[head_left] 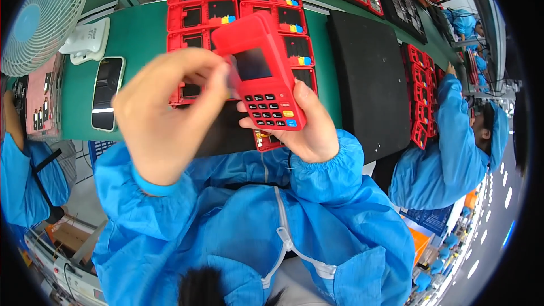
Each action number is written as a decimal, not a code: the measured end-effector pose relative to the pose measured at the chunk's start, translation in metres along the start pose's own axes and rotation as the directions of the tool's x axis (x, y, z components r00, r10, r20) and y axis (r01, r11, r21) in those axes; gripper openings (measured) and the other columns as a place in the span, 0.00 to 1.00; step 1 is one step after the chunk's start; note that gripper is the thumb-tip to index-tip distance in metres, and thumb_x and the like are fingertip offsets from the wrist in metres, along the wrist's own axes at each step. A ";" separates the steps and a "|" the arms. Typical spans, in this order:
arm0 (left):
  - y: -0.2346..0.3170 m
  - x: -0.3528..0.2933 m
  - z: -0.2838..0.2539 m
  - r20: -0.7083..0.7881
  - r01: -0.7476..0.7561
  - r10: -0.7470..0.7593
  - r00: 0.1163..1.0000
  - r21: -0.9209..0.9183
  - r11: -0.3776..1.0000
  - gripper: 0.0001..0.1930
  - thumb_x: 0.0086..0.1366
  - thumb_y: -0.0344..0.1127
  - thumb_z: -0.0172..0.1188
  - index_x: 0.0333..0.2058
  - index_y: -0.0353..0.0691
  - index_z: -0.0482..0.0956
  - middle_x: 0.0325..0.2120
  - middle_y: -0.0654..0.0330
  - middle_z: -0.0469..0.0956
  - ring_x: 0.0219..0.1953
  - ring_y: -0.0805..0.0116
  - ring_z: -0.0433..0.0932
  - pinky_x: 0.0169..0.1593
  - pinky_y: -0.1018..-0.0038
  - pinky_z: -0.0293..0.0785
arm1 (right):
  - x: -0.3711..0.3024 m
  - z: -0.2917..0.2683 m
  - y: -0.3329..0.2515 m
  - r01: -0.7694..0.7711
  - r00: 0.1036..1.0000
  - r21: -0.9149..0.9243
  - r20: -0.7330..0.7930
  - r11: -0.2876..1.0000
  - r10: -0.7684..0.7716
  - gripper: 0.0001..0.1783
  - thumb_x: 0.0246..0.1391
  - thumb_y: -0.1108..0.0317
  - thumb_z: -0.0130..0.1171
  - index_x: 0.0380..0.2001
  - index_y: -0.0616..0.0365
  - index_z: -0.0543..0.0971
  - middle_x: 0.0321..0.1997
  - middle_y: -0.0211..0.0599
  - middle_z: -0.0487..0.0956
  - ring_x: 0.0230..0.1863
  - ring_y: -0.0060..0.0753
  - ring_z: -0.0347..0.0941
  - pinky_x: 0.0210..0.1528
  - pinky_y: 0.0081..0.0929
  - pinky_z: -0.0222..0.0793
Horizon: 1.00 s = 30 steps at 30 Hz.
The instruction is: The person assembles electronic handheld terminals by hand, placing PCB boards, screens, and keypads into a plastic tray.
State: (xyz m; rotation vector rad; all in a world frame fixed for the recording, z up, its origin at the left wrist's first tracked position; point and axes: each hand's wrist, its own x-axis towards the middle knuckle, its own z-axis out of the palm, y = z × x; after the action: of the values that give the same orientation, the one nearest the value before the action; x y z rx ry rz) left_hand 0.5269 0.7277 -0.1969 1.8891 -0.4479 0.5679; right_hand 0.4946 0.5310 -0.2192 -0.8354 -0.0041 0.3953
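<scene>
A red handheld card payment terminal point(266, 88) with a dark screen and a black keypad is held up in front of me, tilted a little. My right hand point(311, 122) grips it around its lower right side, thumb along the edge. At the screen's left edge, my left hand point(170, 102) is closed in a pinch and blurred by motion. Between its fingertips shows a small, thin, see-through piece point(232, 73), like a film. Behind the terminal, rows of open red terminal housings point(203, 14) lie on the green bench, partly hidden by my hands.
A black mat point(368, 79) lies to the right, a phone point(107, 93) and white fan point(45, 17) to the left. More red housings point(419, 90) sit at the far right, beside a co-worker in blue point(447, 153). Another person's blue sleeve point(22, 175) shows at left.
</scene>
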 end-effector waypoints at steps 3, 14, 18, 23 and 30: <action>-0.010 0.013 -0.019 0.257 0.024 -0.149 0.955 0.431 0.902 0.05 0.53 0.19 0.62 0.29 0.33 0.77 0.23 0.55 0.77 0.25 0.67 0.78 0.31 0.74 0.73 | -0.002 0.000 -0.005 0.042 0.999 -0.021 0.002 0.999 -0.042 0.38 0.63 0.46 0.52 0.62 0.69 0.64 0.57 0.57 0.73 0.54 0.46 0.75 0.54 0.42 0.76; -0.009 0.007 -0.002 0.259 0.163 -0.217 0.941 0.216 0.963 0.06 0.50 0.19 0.63 0.29 0.34 0.78 0.22 0.56 0.78 0.23 0.67 0.78 0.28 0.75 0.73 | 0.008 -0.001 -0.011 -0.042 0.997 0.065 -0.057 0.997 0.045 0.36 0.65 0.46 0.49 0.61 0.68 0.65 0.54 0.52 0.75 0.53 0.45 0.76 0.54 0.42 0.77; -0.005 0.006 -0.004 0.225 0.317 -0.306 0.925 -0.014 0.948 0.06 0.53 0.19 0.64 0.31 0.32 0.80 0.25 0.61 0.80 0.27 0.77 0.76 0.33 0.80 0.72 | 0.010 -0.005 -0.011 -0.043 0.994 0.072 -0.094 0.997 0.050 0.35 0.66 0.47 0.47 0.61 0.68 0.65 0.54 0.53 0.76 0.53 0.45 0.76 0.54 0.42 0.76; 0.001 0.010 -0.007 0.229 0.390 -0.322 0.919 -0.394 0.832 0.06 0.56 0.17 0.63 0.33 0.30 0.79 0.28 0.60 0.80 0.31 0.77 0.77 0.38 0.81 0.72 | 0.014 -0.011 -0.010 -0.018 0.995 0.138 -0.095 0.990 0.031 0.33 0.67 0.47 0.46 0.62 0.64 0.65 0.54 0.51 0.76 0.53 0.44 0.76 0.54 0.43 0.76; -0.015 0.010 0.012 0.290 0.449 -0.345 0.893 -0.644 0.620 0.04 0.60 0.22 0.64 0.35 0.32 0.80 0.31 0.59 0.82 0.32 0.75 0.80 0.39 0.80 0.76 | 0.010 -0.013 -0.002 -0.025 0.996 0.110 -0.083 0.994 0.034 0.31 0.67 0.49 0.46 0.60 0.66 0.66 0.54 0.52 0.76 0.53 0.44 0.76 0.54 0.44 0.76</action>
State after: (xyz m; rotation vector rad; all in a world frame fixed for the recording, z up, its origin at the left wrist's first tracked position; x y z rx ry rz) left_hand 0.5454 0.7217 -0.2066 1.2142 -0.2545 -0.0614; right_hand 0.5067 0.5237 -0.2279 -0.7444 0.1082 0.3842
